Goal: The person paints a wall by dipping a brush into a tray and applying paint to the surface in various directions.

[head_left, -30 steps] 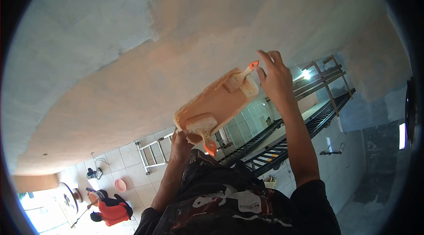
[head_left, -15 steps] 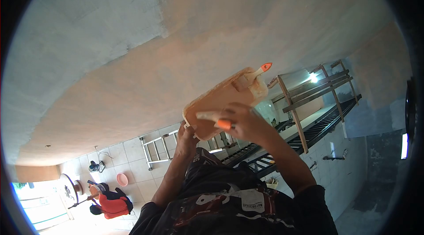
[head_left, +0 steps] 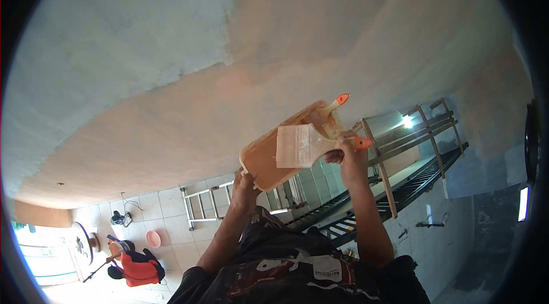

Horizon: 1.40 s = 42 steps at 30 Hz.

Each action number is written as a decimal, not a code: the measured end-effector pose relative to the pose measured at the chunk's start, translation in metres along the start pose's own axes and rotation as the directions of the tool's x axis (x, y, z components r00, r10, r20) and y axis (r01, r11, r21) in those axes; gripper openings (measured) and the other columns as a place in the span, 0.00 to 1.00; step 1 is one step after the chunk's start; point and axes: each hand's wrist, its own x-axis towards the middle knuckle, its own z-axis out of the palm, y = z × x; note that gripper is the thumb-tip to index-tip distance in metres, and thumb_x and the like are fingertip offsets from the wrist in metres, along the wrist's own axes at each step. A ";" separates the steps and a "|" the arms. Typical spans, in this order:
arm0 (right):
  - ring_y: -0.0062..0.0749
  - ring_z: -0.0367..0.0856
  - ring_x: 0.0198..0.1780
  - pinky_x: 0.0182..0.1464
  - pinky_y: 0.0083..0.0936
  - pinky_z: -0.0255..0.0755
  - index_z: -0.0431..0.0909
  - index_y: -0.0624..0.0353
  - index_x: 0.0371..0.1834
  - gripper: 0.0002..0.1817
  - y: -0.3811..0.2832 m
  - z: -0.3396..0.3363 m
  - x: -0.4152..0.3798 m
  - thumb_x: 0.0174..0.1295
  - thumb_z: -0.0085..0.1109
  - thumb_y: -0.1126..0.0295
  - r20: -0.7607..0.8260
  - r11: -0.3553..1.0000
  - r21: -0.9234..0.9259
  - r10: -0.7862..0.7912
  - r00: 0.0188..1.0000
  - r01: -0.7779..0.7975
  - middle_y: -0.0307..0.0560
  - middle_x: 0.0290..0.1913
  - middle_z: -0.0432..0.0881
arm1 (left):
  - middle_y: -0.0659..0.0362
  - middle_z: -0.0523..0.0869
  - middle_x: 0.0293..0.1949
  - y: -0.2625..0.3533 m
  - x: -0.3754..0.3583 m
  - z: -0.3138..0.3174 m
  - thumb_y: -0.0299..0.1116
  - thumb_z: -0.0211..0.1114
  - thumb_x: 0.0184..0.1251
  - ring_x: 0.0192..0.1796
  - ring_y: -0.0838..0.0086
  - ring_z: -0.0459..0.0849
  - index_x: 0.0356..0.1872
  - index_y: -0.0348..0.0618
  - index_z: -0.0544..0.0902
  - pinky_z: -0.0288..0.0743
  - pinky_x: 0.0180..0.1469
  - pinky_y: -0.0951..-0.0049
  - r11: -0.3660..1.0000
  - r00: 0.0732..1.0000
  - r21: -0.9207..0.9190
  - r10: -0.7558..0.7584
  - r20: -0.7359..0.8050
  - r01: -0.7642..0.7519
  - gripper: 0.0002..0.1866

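Observation:
My left hand (head_left: 245,188) is closed on the near left edge of a paint tray (head_left: 260,161), an orange-stained one with peach paint in it. Over the tray, my right hand (head_left: 347,152) grips a wide paintbrush (head_left: 311,145) by its orange-tipped handle. Its broad, paint-coated bristles point left, flat side facing me. A second brush (head_left: 334,104), smaller and also orange-tipped, leans on the tray's far corner. Behind them spreads the wall (head_left: 171,110), peach in the lower part and grey-white above.
Below stands a metal ladder (head_left: 200,204) on the tiled floor. To the right are a black stair railing (head_left: 423,172) and a wooden scaffold frame (head_left: 380,175). Far down left, a person in red (head_left: 140,270) works near a pink basin (head_left: 153,239) and a fan (head_left: 120,218).
My right hand has moved right and turned the wide brush, so its bristles now show flat above the tray. The tray has shifted slightly lower in view.

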 end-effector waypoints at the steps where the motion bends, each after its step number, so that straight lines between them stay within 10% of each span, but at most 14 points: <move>1: 0.34 0.87 0.28 0.33 0.26 0.84 0.73 0.65 0.48 0.13 0.010 -0.003 -0.001 0.70 0.54 0.66 -0.001 0.978 0.200 0.052 0.999 -0.051 0.52 0.29 0.84 | 0.49 0.74 0.64 -0.001 0.000 0.000 0.49 0.60 0.60 0.66 0.60 0.75 0.69 0.35 0.64 0.69 0.66 0.52 1.000 1.000 -0.002 0.002 0.003 -0.002 0.40; 10: 0.41 0.88 0.38 0.46 0.33 0.85 0.73 0.66 0.55 0.18 0.030 -0.004 -0.002 0.70 0.53 0.63 0.151 0.734 0.669 0.018 0.988 -0.115 0.55 0.45 0.84 | 0.51 0.74 0.65 -0.020 0.002 -0.012 0.51 0.60 0.62 0.67 0.60 0.73 0.70 0.39 0.64 0.69 0.64 0.51 0.994 0.997 -0.073 0.078 0.012 -0.077 0.39; 14: 0.41 0.87 0.43 0.48 0.35 0.85 0.74 0.63 0.56 0.17 -0.060 0.019 0.047 0.69 0.56 0.65 0.168 0.745 0.658 -0.285 0.944 0.108 0.55 0.46 0.83 | 0.51 0.73 0.66 -0.027 0.013 -0.016 0.48 0.59 0.63 0.68 0.58 0.71 0.69 0.42 0.64 0.69 0.63 0.48 0.995 0.998 -0.084 0.054 0.018 -0.053 0.36; 17: 0.38 0.86 0.42 0.48 0.32 0.83 0.79 0.65 0.49 0.11 -0.158 0.044 0.086 0.70 0.56 0.70 0.248 0.745 0.352 -0.658 0.711 0.567 0.52 0.47 0.83 | 0.49 0.74 0.63 -0.026 0.018 -0.014 0.47 0.58 0.64 0.65 0.55 0.74 0.68 0.39 0.65 0.70 0.62 0.47 0.994 0.997 -0.085 0.074 0.008 -0.073 0.34; 21: 0.23 0.83 0.34 0.36 0.19 0.75 0.84 0.61 0.44 0.08 -0.283 0.085 0.123 0.67 0.61 0.70 0.519 0.097 -0.112 -0.843 0.142 0.989 0.43 0.37 0.86 | 0.48 0.74 0.62 -0.031 0.025 -0.017 0.46 0.59 0.63 0.63 0.55 0.74 0.67 0.38 0.64 0.71 0.61 0.48 0.991 0.998 -0.115 0.066 -0.019 -0.068 0.35; 25: 0.25 0.82 0.32 0.35 0.23 0.75 0.85 0.53 0.44 0.08 -0.381 0.126 0.135 0.62 0.65 0.69 0.572 -0.224 -0.062 -0.806 -0.149 0.973 0.41 0.36 0.87 | 0.48 0.73 0.63 -0.047 0.030 -0.026 0.44 0.57 0.65 0.64 0.54 0.73 0.67 0.39 0.64 0.69 0.61 0.44 0.986 0.998 -0.152 0.063 -0.014 -0.065 0.32; 34: 0.26 0.80 0.32 0.39 0.23 0.74 0.85 0.55 0.43 0.09 -0.532 0.174 0.135 0.60 0.64 0.70 0.763 -0.558 -0.293 -0.626 -0.161 0.776 0.41 0.34 0.85 | 0.45 0.73 0.63 -0.044 0.038 -0.032 0.44 0.55 0.66 0.65 0.52 0.73 0.68 0.38 0.63 0.67 0.65 0.43 0.984 0.996 -0.171 0.066 0.057 -0.055 0.32; 37: 0.29 0.82 0.34 0.40 0.25 0.75 0.85 0.54 0.43 0.09 -0.563 0.173 0.113 0.59 0.64 0.70 0.742 -0.672 -0.259 -0.598 -0.303 0.694 0.42 0.35 0.86 | 0.46 0.73 0.63 -0.045 0.030 -0.031 0.44 0.57 0.64 0.64 0.52 0.73 0.68 0.38 0.63 0.68 0.65 0.43 0.984 0.990 -0.140 0.119 0.080 -0.107 0.34; 39: 0.45 0.85 0.40 0.46 0.39 0.77 0.83 0.63 0.43 0.11 -0.578 0.169 0.091 0.66 0.57 0.68 0.735 -0.779 -0.364 -0.577 -0.356 0.511 0.53 0.40 0.86 | 0.56 0.77 0.55 -0.048 0.024 -0.026 0.59 0.59 0.68 0.53 0.60 0.78 0.60 0.46 0.72 0.76 0.51 0.53 0.979 0.989 -0.145 0.146 0.023 -0.141 0.30; 42: 0.33 0.85 0.39 0.44 0.30 0.79 0.85 0.51 0.43 0.09 -0.573 0.183 0.114 0.60 0.64 0.71 0.650 -0.764 -0.432 -0.633 -0.422 0.480 0.43 0.41 0.87 | 0.57 0.72 0.57 -0.046 0.030 -0.029 0.54 0.61 0.69 0.53 0.61 0.75 0.61 0.47 0.71 0.75 0.50 0.54 0.979 0.985 -0.162 0.141 0.098 -0.124 0.28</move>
